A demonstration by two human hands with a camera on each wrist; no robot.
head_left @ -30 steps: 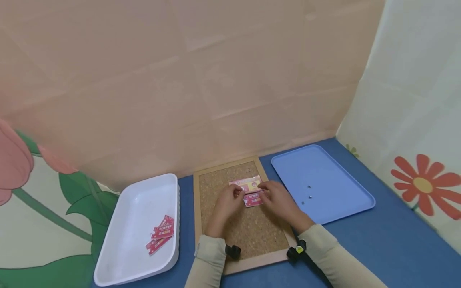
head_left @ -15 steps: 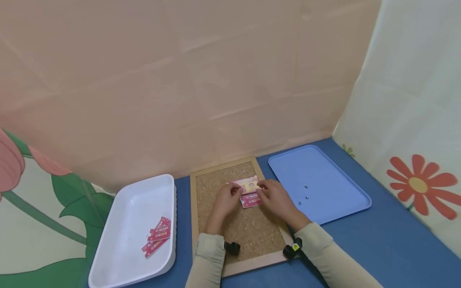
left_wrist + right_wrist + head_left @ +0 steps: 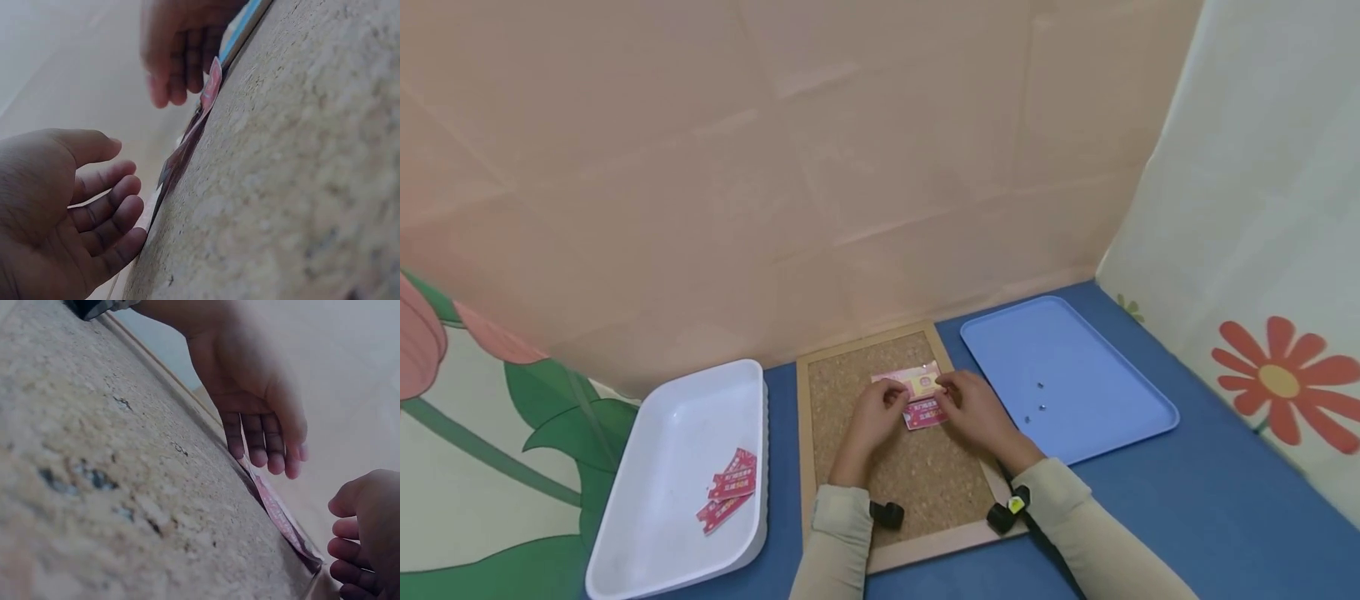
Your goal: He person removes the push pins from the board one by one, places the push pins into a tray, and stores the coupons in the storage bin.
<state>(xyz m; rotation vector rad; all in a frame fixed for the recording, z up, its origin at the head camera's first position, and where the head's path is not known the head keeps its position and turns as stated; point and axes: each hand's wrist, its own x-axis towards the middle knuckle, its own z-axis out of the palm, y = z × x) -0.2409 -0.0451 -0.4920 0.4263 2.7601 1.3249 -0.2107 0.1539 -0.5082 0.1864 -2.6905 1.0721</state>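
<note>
Two printed paper coupons lie one above the other on the framed corkboard [image 3: 940, 492] in the head view. The upper coupon [image 3: 924, 381] is pink and yellow, with a small shiny spot near its top edge; the lower coupon [image 3: 925, 413] is deep pink. My left hand [image 3: 874, 417] is at their left side, fingers loosely bent, thumb apart. On the right side is my right hand [image 3: 977, 414], also loosely bent. In the wrist views neither hand grips anything, and the pink paper [image 3: 275, 509] stands slightly off the cork. The left little finger lies close to the paper's edge.
A white tub [image 3: 655, 500] at left holds several pink coupons [image 3: 730, 490]. To the right lies a blue tray [image 3: 1097, 375] with small metallic pieces [image 3: 1042, 407], too small to identify. A draped backdrop [image 3: 820, 167] rises behind the blue table [image 3: 1187, 508].
The head view shifts slightly. Both hands stay beside the coupons with little movement, and the coupons keep their places on the board.
</note>
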